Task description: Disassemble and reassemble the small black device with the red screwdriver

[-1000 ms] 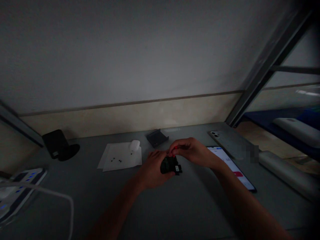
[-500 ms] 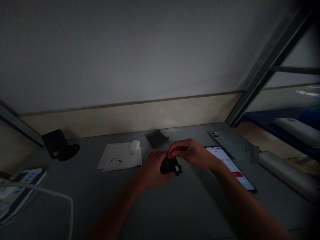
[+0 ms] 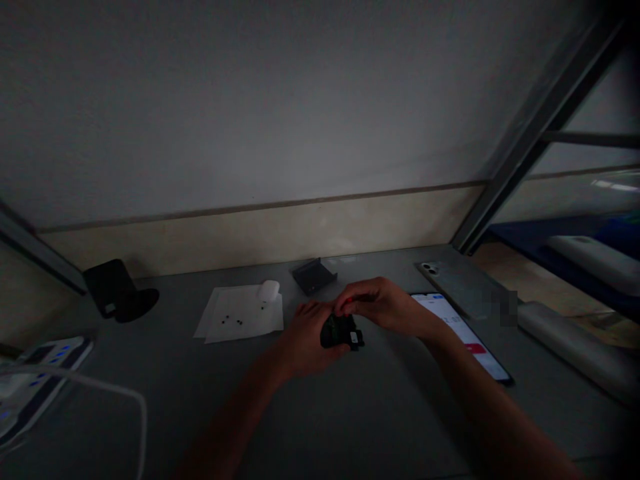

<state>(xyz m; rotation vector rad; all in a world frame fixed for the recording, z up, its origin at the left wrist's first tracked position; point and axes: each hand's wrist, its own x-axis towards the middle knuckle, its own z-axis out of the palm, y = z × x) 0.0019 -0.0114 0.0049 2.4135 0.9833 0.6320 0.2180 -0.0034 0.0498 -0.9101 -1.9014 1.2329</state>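
Observation:
My left hand is closed round a small dark electronic part with a green board and a white label, held just above the grey table. My right hand is pinched over the top of that part, its fingertips pressed together on something small with a red tint that I cannot make out. Both hands meet at the middle of the table.
A white paper sheet with tiny black screws and a white roll lies left of the hands. A black bracket sits behind. A lit phone and a second phone lie right. A black stand and a power strip are at the left.
My right hand has sunk a little closer onto the dark part. My left hand and the part have stayed put.

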